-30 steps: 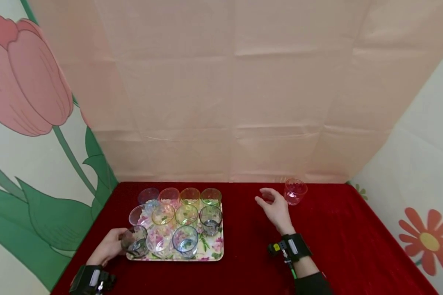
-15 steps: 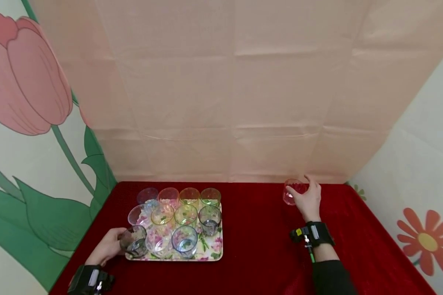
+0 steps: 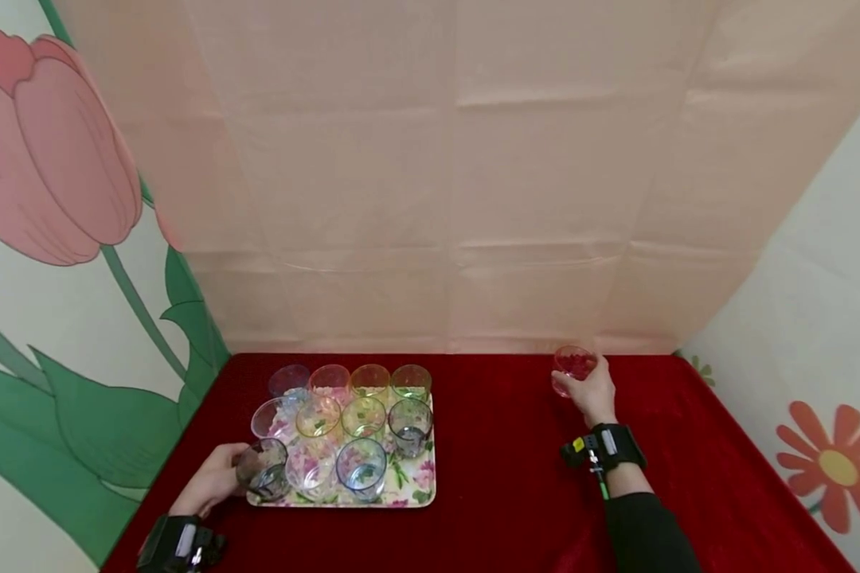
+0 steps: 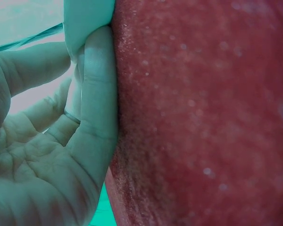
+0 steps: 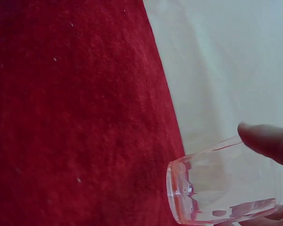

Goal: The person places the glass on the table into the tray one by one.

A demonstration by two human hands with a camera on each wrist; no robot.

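My left hand (image 3: 211, 484) grips the grey glass (image 3: 263, 469) at the floral tray's (image 3: 421, 485) near left corner. My right hand (image 3: 593, 393) grips the pink glass (image 3: 572, 368) by the worktop's (image 3: 502, 446) far edge, right of centre.

Two bare hands, each with a dark wrist-worn device, over the table

Left hand (image 3: 211, 485): low at the table's near left corner, forearm entering from the bottom edge, fingers curled round a smoky glass (image 3: 263, 469); in the left wrist view the palm faces the camera with the fingers (image 4: 100, 94) bent and pressed against the surface. Right hand (image 3: 593, 392): extended toward the table's far right edge, dark sleeve (image 3: 645, 533) on the forearm, wrist straight, back of the hand uppermost, fingers and thumb wrapped about a pink glass (image 3: 572, 368); in the right wrist view a fingertip (image 5: 266, 141) lies on its wall.
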